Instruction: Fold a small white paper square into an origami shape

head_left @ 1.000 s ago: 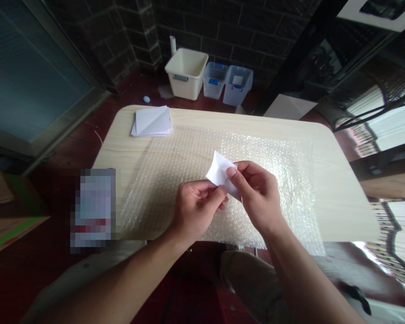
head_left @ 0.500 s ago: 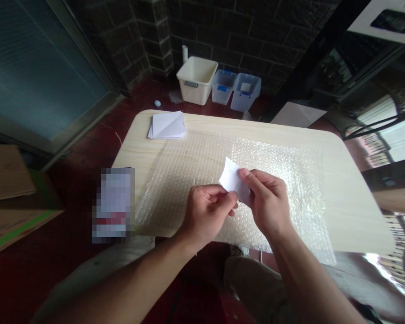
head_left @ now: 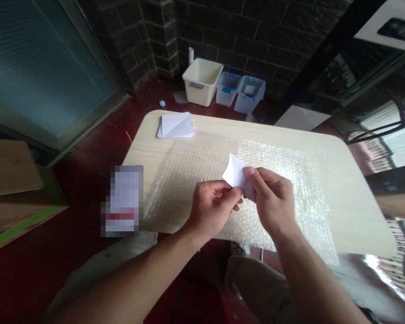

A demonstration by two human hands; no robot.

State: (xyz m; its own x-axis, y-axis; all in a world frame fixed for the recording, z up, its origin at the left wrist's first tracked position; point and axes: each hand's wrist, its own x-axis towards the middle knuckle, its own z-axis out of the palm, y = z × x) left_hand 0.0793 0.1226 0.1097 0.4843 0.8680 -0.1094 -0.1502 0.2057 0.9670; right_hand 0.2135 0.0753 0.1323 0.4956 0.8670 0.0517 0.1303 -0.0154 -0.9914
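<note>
A small white piece of paper (head_left: 235, 172), slightly curved, is held up between my hands above the bubble wrap (head_left: 178, 180). My left hand (head_left: 214, 204) pinches its lower left edge between thumb and fingers. On the other side, my right hand (head_left: 273, 193) grips the paper with the thumb pressed flat on its face. My fingers hide the paper's lower right part. The bubble wrap lies spread over the table (head_left: 354, 189) and hangs past its near edge. At the far left corner rests a short stack of white paper (head_left: 176, 126).
A blurred-out white item with a red band (head_left: 124, 198) is at the table's left edge. Beyond the table, a cream basket (head_left: 202, 83) and two clear bins (head_left: 227, 90) stand on the floor by the brick wall. Cardboard boxes (head_left: 13, 175) stand at the left.
The whole view has shifted, so the table and hands appear a little further right. Both hands keep their hold on the paper, with hardly any change in their pose.
</note>
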